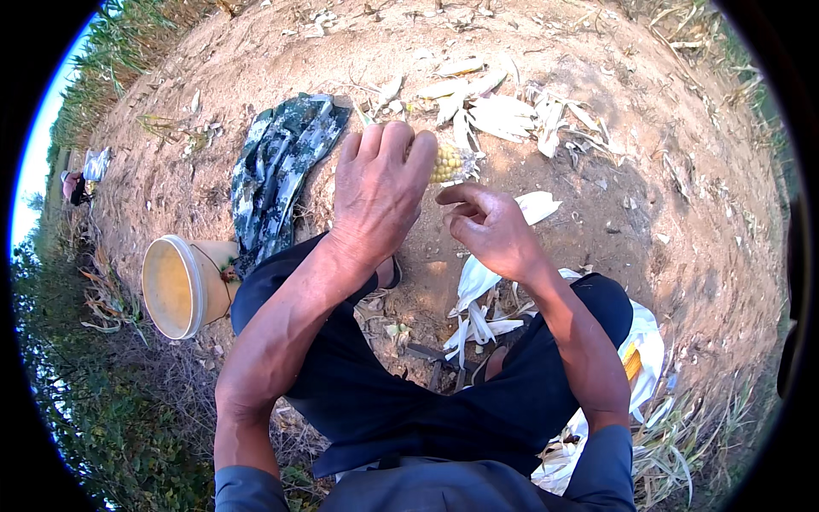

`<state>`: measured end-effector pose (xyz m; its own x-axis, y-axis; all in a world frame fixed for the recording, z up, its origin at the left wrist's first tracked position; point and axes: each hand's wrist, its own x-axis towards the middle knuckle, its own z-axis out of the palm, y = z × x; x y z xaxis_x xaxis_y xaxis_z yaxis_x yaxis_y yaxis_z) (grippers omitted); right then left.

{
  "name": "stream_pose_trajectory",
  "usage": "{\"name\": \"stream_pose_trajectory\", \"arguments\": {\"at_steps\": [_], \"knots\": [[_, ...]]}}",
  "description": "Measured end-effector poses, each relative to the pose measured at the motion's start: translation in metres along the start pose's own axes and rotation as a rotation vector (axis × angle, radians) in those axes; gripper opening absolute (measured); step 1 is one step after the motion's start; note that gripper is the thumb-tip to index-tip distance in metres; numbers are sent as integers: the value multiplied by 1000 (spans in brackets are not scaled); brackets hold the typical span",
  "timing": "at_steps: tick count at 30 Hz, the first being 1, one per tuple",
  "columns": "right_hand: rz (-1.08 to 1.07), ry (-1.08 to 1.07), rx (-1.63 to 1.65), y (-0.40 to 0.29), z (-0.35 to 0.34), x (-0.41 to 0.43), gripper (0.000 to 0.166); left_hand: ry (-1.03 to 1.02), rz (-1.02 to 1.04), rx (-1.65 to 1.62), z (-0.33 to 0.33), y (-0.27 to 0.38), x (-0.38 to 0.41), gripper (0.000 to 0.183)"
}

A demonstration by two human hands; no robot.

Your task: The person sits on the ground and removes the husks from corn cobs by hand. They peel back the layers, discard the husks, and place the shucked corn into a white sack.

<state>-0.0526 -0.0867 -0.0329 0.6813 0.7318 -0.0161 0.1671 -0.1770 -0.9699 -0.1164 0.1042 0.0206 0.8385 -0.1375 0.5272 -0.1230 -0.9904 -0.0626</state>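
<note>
My left hand (381, 185) is wrapped around a yellow corn cob (450, 163). Its kernels and its end with dry silk show past my fingers, while the rest is hidden behind the hand. Just below that end is my right hand (496, 233), fingers curled and apart, with nothing visible in them. A pale corn husk (539, 206) lies on the ground beyond the right hand. More loose husks (477, 281) lie on the soil between my knees.
Ears in husk (502, 115) lie ahead on dry soil. A camouflage cloth (275, 166) spreads left, beside a tipped plastic bucket (199, 288). A white sack (647, 349) with a corn cob (632, 361) is by my right knee. A person (73, 185) is far left.
</note>
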Motion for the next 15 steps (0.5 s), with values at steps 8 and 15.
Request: {"name": "stream_pose_trajectory", "arguments": {"at_steps": [8,15], "knots": [[13,128,403,-32,-13,-4,46,111,33,-23,-3,-5,0,39],[16,136,508,-32,-19,-7,50,245,169,58,-1,0,3,30]]}}
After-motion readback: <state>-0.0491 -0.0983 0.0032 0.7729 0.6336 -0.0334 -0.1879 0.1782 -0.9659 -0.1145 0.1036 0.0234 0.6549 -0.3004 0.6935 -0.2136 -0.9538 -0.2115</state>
